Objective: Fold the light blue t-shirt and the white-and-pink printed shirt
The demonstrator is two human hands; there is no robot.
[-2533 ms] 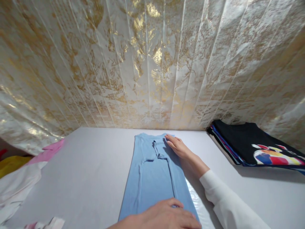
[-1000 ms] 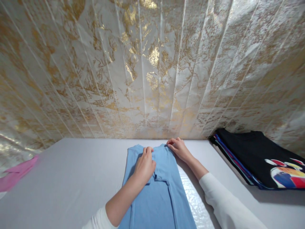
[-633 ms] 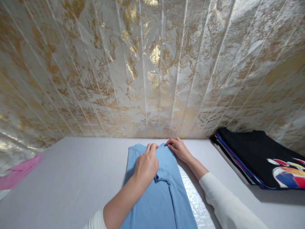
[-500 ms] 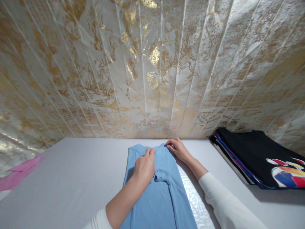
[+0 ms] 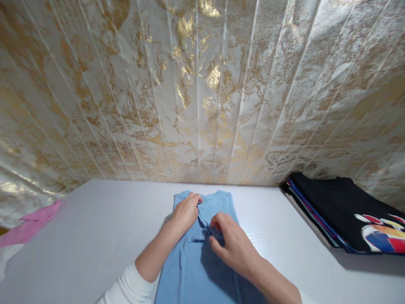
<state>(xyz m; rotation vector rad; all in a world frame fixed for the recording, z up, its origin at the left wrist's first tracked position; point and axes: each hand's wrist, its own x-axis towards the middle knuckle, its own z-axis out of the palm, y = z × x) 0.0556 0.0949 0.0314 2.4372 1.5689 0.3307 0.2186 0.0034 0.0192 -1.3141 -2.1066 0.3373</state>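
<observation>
A light blue shirt [image 5: 196,270] lies folded lengthwise on the white table, its neckline at the far end. My left hand [image 5: 186,211] is closed on the cloth just below the neckline, thumb and fingers pressed together. Beside it on the right, my right hand [image 5: 232,240] hovers over the middle of the shirt. Its fingers are curled and its thumb stands apart from them, close to a dark folded edge. A shadow from this hand falls on the cloth. The shirt's near end runs out of view.
On the right is a stack of folded garments [image 5: 335,211], topped by a black one with a colourful print. Pink cloth [image 5: 34,223] lies at the left edge. A wall covering with gold patterns [image 5: 202,105] rises behind the white table [image 5: 104,236].
My right hand has left the shirt's far right corner and come toward me, to the middle. My left hand has shifted slightly left and away from me, still on the cloth.
</observation>
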